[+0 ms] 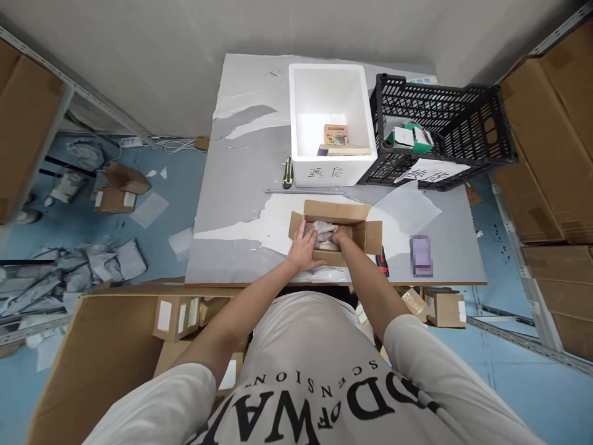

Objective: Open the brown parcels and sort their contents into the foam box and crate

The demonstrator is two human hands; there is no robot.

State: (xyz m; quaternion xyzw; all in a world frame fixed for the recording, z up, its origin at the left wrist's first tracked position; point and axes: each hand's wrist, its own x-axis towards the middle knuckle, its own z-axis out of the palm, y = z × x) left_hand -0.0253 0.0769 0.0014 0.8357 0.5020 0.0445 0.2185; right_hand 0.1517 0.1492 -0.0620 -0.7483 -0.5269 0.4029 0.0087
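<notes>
Had a small cardboard box (336, 212) sitting open on the table (245, 185), close to the front edge, with flaps folded outward and a bundle in crumpled whitish wrap (325, 232) inside. Had the left hand (303, 248) spread loosely over the left end, fingers on the wrap, not clenched around anything. Had the right hand (341, 236) down inside the box, right up against the wrap; honestly couldn't tell if gripping it or just pressing. Spotted a red-and-black thing (382, 262) by the box's right end, then a blurred-out purple rectangle (421, 256) farther right. Behind the box, saw a thin gray strip (303, 191), a yellow-and-black cutter (288, 173) and a white foam bin (324, 176) with a few small items inside. Also saw a black plastic crate (463, 123) next to the bin, holding green-and-white packaging (421, 143).
</notes>
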